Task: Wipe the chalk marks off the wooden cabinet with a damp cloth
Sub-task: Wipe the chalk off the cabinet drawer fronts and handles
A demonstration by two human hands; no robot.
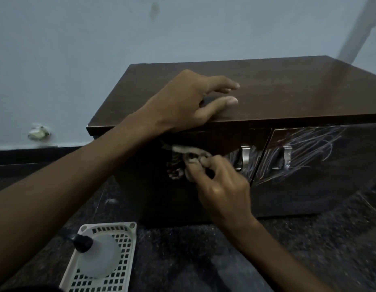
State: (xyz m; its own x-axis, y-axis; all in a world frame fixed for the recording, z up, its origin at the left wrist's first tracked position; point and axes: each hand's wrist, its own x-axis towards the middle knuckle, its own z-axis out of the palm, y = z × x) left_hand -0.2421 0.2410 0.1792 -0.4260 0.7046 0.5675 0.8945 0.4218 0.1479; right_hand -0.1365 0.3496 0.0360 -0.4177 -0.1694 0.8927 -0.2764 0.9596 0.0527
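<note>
A low dark wooden cabinet (277, 95) stands on the floor against a pale wall. White chalk scribbles (309, 148) cover its right door and run around two metal handles (245, 157). My left hand (189, 102) lies flat on the cabinet's top front edge, fingers spread, holding nothing. My right hand (220, 180) is closed on a pale crumpled cloth (187, 153) and presses it against the upper part of the left door. A small patch of chalk (174, 171) shows just left of the cloth.
A white perforated plastic basket (128, 228) sits on the dark speckled floor at lower left, with a translucent black-capped bottle (98, 256) lying in it. A crumpled pale wad (38, 131) lies by the wall at left.
</note>
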